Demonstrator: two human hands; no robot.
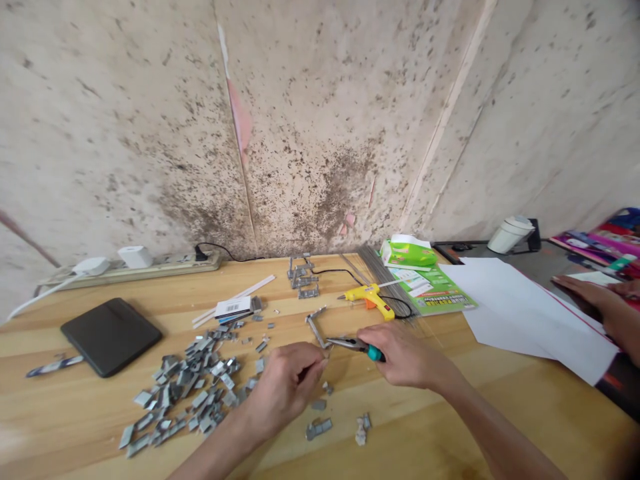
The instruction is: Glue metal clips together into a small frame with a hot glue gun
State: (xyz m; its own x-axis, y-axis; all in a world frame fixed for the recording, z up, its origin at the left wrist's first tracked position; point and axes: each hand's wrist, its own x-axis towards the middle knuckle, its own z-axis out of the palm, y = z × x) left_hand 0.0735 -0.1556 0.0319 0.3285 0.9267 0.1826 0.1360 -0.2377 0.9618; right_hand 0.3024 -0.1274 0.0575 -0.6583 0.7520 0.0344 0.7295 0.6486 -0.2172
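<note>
My right hand (407, 353) is wrapped round needle-nose pliers (350, 343) with teal and black handles. The jaws point left and meet the lower end of a bent grey metal strip frame (315, 328). Just below that end, my left hand (290, 377) is closed, thumb against fingers; what it pinches is too small to make out. A big heap of small grey metal pieces (200, 380) lies left of my left hand. Nearer me on the wooden table (415, 427) are a small grey metal assembly (319, 429) and another small piece (363, 429).
A yellow glue gun (370, 297) lies beyond the pliers, by long thin grey rods (383, 273). Grey metal frames (303, 277) stand at the back. A black tablet-like slab (110, 337) is at left, a power strip (165, 265) behind. Another person's hand (595, 300) is by white paper (520, 313).
</note>
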